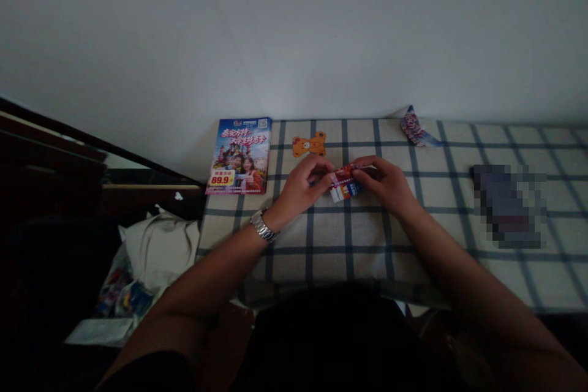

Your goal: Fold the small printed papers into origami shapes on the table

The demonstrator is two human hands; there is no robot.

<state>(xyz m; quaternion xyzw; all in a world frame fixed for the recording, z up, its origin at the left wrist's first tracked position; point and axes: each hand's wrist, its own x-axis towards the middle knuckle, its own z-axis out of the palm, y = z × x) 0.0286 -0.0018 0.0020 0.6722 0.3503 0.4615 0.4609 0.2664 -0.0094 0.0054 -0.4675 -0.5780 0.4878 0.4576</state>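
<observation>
Between both hands is a small folded printed paper [344, 190], red along its top and white and blue below. My left hand [310, 180] pinches its left side with thumb and fingertips; a metal watch [264, 225] sits on that wrist. At its upper right edge, my right hand [381, 179] is closed on the same paper. Just beyond my left hand an orange bear figure [309, 144] shows on the checked tablecloth [328, 257]. To the left lies a stack of printed flyers [241, 156] with a blue and pink front.
A folded piece of printed paper [416, 128] rests near the wall [294, 30] at the back right. A blurred-out dark flat object [508, 205] lies on the right. Below the table's left edge are a white bag [160, 245] and colourful packets [133, 300].
</observation>
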